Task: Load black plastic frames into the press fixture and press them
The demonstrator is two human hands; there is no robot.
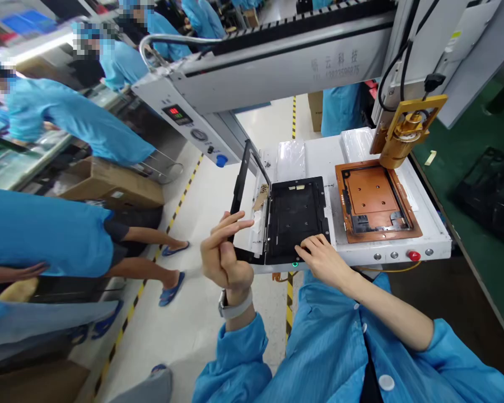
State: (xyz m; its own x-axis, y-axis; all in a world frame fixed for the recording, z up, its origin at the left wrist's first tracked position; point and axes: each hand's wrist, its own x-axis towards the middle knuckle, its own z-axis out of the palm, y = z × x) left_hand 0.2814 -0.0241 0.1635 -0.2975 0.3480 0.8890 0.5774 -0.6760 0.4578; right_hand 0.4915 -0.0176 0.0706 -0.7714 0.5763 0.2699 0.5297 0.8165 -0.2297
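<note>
My left hand [228,254] is at the free side of a black hinged frame [240,182], which stands tilted up to the left of its base. Two of its fingers stretch past the bar and the others curl at it; the exact grip is partly hidden. The frame belongs to a black rectangular fixture [296,218] with a recessed bed. My right hand [317,254] rests on the fixture's near edge, fingers loosely extended and tips touching the recess. No separate part shows in that hand.
Right of the fixture, a copper-coloured plate fixture [372,196] lies beneath a brass press head [399,145]. A white machine beam [285,67] spans behind. A red button [414,256] sits on the front edge of the white machine bed [336,249]. Co-workers in blue [67,117] are at the left.
</note>
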